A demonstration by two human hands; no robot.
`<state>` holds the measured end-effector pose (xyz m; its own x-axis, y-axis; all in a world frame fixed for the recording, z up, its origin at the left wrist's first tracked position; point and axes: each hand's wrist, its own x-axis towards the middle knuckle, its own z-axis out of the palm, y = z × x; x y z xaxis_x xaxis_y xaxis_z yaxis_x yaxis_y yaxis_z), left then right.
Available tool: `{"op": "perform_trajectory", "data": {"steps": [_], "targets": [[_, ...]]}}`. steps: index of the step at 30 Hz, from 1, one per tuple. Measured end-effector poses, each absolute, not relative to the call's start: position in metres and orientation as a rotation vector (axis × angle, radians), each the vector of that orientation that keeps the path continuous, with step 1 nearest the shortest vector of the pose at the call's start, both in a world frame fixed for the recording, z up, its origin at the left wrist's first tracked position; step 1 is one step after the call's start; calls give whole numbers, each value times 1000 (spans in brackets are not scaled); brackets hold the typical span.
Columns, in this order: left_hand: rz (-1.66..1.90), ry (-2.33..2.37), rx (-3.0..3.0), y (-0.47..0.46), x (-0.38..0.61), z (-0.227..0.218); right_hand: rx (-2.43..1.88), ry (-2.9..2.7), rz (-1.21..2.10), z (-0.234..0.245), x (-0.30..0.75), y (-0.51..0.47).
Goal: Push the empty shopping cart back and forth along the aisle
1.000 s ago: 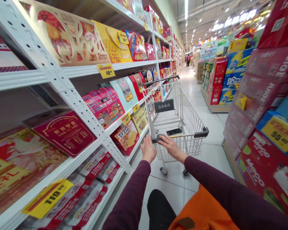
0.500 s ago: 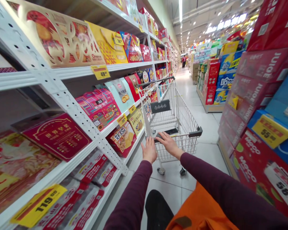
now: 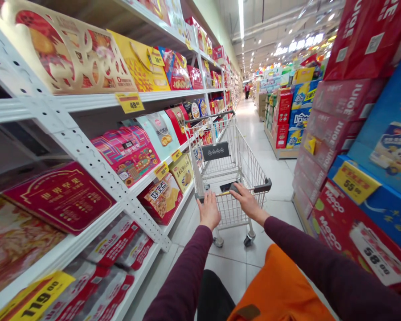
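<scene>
A metal shopping cart stands in a shop aisle just ahead of me. My left hand is closed on the left end of its handle bar. My right hand grips the middle of the same bar, fingers curled over it. A dark flat object lies in the cart's basket behind the bar. Both arms wear dark maroon sleeves.
White shelves packed with gift boxes and yellow price tags run along the left. Stacked red and blue drink cartons line the right. The tiled aisle floor stretches ahead, with a person far down it. An orange bag hangs at my front.
My left hand has gone from hovering beside the bar to gripping it. My right hand slid from the bar's left end to its middle. The shelves have slid back past me.
</scene>
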<state>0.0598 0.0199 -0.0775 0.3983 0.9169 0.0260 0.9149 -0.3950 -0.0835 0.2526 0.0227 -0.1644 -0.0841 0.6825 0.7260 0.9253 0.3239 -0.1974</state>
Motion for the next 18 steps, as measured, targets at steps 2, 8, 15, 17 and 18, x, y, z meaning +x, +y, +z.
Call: {"op": "perform_trajectory", "data": {"steps": [2,8,15,17,18], "targets": [[78,-1653,-2568,19,64,-77,-1384,-1883,-402,-161,245,26],[113,-1665,-2559,21,65,-77,-1587,-1712,-455,-155,319,7],[47,-1693,-2542,21,72,-85,-1652,-1517,-421,-171,309,4],[37,-1648,-2555,19,76,-88,-1555,-1620,-394,-174,279,13],[36,-1624,-2566,18,79,-88,-1494,-1681,-380,-174,266,17]]}}
